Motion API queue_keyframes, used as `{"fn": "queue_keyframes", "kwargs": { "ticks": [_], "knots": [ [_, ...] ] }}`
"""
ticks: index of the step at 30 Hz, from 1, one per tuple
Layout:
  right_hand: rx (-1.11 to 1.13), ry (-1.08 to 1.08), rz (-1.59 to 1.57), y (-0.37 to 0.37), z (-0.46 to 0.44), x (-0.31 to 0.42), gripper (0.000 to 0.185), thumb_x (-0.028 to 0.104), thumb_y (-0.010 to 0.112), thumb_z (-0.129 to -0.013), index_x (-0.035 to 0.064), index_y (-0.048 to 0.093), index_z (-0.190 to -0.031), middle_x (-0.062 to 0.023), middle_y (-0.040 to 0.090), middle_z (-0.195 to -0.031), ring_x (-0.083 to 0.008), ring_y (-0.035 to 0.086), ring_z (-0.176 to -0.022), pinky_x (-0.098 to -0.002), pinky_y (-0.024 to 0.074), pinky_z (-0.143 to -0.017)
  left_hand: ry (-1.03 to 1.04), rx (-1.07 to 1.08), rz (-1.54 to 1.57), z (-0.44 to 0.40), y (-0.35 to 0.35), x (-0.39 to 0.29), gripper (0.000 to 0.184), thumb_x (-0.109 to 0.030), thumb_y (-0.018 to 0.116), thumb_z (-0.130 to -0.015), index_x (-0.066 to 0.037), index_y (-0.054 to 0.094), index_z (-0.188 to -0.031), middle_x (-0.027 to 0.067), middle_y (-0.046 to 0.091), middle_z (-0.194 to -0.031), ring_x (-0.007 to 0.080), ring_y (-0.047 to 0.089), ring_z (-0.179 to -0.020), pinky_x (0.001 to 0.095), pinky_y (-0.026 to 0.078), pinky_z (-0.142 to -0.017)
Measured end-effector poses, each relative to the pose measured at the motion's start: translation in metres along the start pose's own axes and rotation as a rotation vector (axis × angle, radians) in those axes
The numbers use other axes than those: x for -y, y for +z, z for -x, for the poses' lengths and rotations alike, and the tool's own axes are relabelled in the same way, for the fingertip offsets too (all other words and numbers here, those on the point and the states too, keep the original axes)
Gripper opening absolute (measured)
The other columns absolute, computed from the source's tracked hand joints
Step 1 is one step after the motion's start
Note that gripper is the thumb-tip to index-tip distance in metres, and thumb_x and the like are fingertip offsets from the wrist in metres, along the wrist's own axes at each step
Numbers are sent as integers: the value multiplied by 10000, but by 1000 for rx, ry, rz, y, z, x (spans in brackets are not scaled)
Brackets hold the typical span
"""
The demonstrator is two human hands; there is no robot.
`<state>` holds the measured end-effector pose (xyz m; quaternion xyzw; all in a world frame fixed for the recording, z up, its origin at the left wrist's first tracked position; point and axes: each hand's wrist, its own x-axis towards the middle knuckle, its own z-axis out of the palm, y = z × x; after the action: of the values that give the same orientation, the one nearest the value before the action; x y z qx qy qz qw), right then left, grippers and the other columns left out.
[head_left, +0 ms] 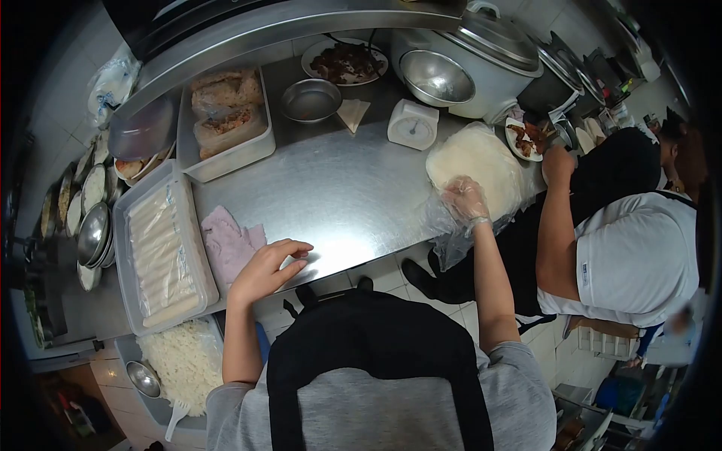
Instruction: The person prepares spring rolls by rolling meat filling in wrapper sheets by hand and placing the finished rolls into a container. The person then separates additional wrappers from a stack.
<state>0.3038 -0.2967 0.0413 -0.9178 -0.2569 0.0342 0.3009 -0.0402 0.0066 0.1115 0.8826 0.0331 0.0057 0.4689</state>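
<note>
My right hand (465, 199), in a clear plastic glove, is on a stack of round, pale spring roll wrappers (481, 161) lying in an opened plastic bag (444, 225). Its fingers are bent and pressed together at the top surface, seemingly pinching a wrapper; the fingertips are hard to see. My left hand (272, 268) is bare and hovers over the table's front edge, fingers apart, with nothing in it. Just beyond it lies a crumpled pink cloth (229, 240). A plastic tray (124, 297) of long white rolls under film stands to the left of that cloth.
Along the back are a tub (267, 146) of bagged filling, a metal bowl (310, 101), a folded pale triangle (353, 114), a white scale (413, 124) and a rice cooker (489, 60). A co-worker (632, 248) stands close on the right. Rice (180, 357) fills a bin at lower left.
</note>
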Motion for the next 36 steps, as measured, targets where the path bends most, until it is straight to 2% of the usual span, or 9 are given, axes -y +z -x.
{"fn": "queue_keyframes", "kwargs": {
  "ticks": [16,19,21,25,28,31,33,35,36],
  "knots": [
    [101,164,-389,29,-26,-58,147,131,754,-750,10,692,-808,-95,655,-787,-223,629,-742,-315,483,-743,-94,-32,35,30,-2,27,318,-191,593,-881,8,632,-1125,168,671,-1033,302,637,-941,366,488,-832],
    [30,93,-269,24,-22,-40,213,208,757,-759,10,681,-741,-98,656,-768,-207,635,-749,-320,487,-720,-89,-21,47,34,-6,31,318,-196,591,-884,11,634,-1122,171,670,-1036,306,637,-943,367,488,-828],
    [69,235,-41,9,-16,-9,305,286,752,-753,3,659,-687,-107,645,-712,-204,639,-714,-339,490,-677,-99,-31,60,35,-8,34,318,-198,595,-885,14,635,-1118,172,668,-1038,305,637,-942,365,489,-825],
    [4,167,-14,25,-21,-17,339,321,747,-724,-7,661,-711,-128,641,-675,-214,639,-668,-359,488,-643,-131,31,46,34,-17,33,322,-183,592,-901,9,618,-1158,134,667,-1027,247,627,-973,336,477,-856],
    [-84,50,258,21,-19,-5,289,287,705,-747,1,674,-726,-159,645,-674,-269,643,-661,-387,486,-655,-130,39,69,35,-20,39,320,-184,595,-899,4,621,-1157,132,667,-1028,242,631,-958,336,483,-835],
    [81,167,22,30,-41,-54,258,265,668,-766,12,678,-718,-182,661,-728,-324,644,-696,-401,498,-678,-110,30,80,38,-24,49,317,-183,600,-896,-1,624,-1155,129,667,-1034,240,634,-948,336,487,-821],
    [-101,210,47,26,-39,-56,230,253,628,-802,32,690,-814,-198,671,-852,-297,661,-834,-394,497,-762,-116,21,71,41,-27,53,319,-184,611,-889,-5,626,-1153,131,666,-1037,239,634,-952,337,489,-820],
    [-199,149,140,26,-61,-136,259,202,600,-887,19,667,-1057,-106,670,-1041,-201,623,-899,-350,502,-806,-127,-19,70,43,-30,55,317,-182,611,-879,0,632,-1138,146,663,-1041,263,633,-959,348,489,-827],
    [-429,258,-526,19,-58,-136,301,218,589,-911,10,626,-1125,-103,637,-1121,-202,606,-966,-360,490,-864,-135,-57,68,45,-31,55,316,-180,610,-870,6,637,-1123,161,659,-1044,287,631,-966,359,490,-835]
  ]
}}
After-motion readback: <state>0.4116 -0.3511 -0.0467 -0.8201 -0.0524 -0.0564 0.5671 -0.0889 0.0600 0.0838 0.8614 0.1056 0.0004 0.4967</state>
